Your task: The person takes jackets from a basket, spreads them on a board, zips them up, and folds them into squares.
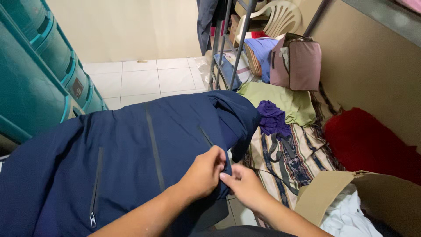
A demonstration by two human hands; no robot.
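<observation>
Left hand (pixel 202 173): closed on the jacket's (pixel 127 153) edge, fingers pinching the fabric by a zip line.
Right hand (pixel 245 186): thumb and fingers nipped on the same edge, touching the left hand.
Jacket: navy, spread wide across the lap and lower left; 1 zip pull (pixel 92 218) hanging low, 3 dark zip lines visible; far end draped toward the tiled floor (pixel 144 81).
Progress: spread out but not folded; both hands at 1 edge, probably early; closing or folding left, by the look of it.
Surface: no bench; striped cloth (pixel 302 153) beneath, purple cloth (pixel 272 117) and green cloth (pixel 285 98) past it.
Room: teal drums (pixel 39 66) left, metal rack (pixel 228 39), pink bag (pixel 298 63), white chair (pixel 280 17), red cushion (pixel 368 145), open box (pixel 351 193) with white cloth (pixel 348 217).
</observation>
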